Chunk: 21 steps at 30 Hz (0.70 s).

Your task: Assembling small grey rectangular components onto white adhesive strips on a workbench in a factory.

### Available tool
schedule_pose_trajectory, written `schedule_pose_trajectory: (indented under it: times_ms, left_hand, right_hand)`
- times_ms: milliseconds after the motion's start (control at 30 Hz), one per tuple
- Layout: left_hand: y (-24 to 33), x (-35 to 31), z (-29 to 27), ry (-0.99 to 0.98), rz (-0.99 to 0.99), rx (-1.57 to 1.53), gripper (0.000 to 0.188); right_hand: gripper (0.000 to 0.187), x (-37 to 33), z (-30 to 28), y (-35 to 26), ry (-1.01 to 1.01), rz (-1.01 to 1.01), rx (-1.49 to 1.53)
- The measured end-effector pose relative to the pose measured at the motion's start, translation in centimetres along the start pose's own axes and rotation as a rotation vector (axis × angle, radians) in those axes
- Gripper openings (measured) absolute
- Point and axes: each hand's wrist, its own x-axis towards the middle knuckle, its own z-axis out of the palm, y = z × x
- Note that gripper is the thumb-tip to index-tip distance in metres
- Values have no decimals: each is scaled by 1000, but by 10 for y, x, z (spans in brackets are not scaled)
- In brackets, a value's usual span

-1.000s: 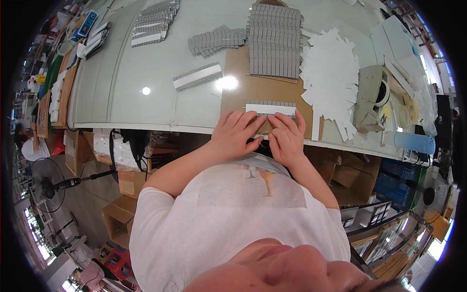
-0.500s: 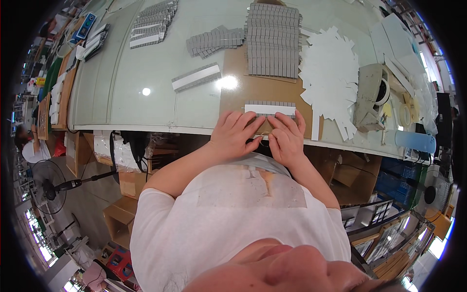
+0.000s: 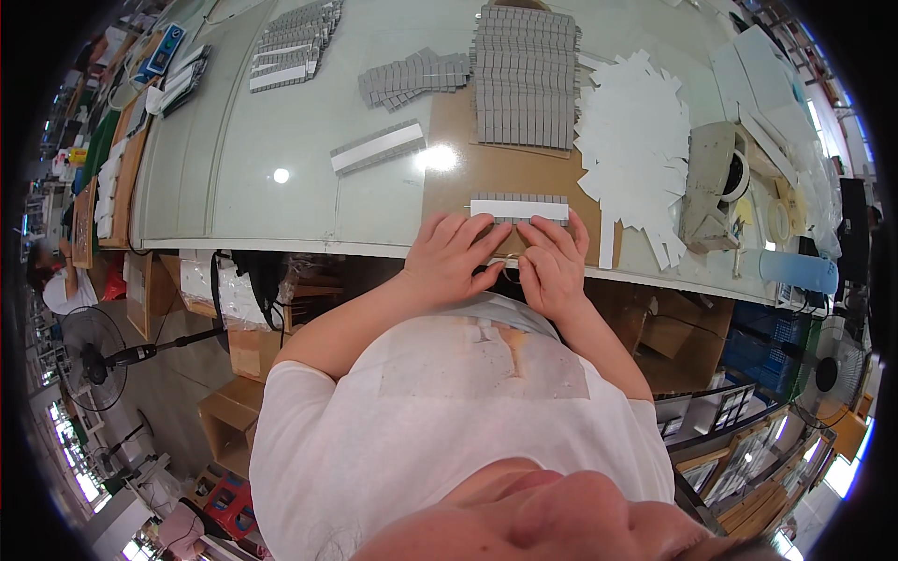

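Note:
A white strip [image 3: 519, 208] lies on a grey segmented strip [image 3: 524, 197] at the near edge of the table. My left hand [image 3: 451, 260] rests its fingertips along the near left side of this piece, fingers stretched and thumb apart. At the near right side, my right hand [image 3: 555, 268] lays its fingertips on it, the outer finger by the right end. Neither hand is closed round the piece. Under it is a brown cardboard sheet [image 3: 449, 201]. Beyond stands a large stack of grey segmented strips [image 3: 524, 84].
White paper strips [image 3: 636, 140] lie piled to the right, beside a tape dispenser [image 3: 716, 187] and a blue cylinder [image 3: 798, 271]. Leftward are a white-topped grey strip [image 3: 378, 150], loose grey strips [image 3: 412, 79] and another bundle [image 3: 295, 47]. A fan [image 3: 94, 360] stands at lower left.
Almost nothing differs: my fingers have shifted very slightly along the near side of the strip, which stays in place.

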Motion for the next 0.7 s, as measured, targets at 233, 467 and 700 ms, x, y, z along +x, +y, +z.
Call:
schedule_pose_trajectory:
  times_ms: [233,467,700]
  left_hand:
    - [1,2,-1,-76,-13,-7,61]
    - [1,0,1,-135,-29,8,70]
    - [1,-1,2,-130,-33,9,68]
  right_hand:
    - [6,-1,1,1,26,13,-25]
    - [6,-1,2,1,29,16,-36]
    - [5,-2,2,1,25,22,-22]
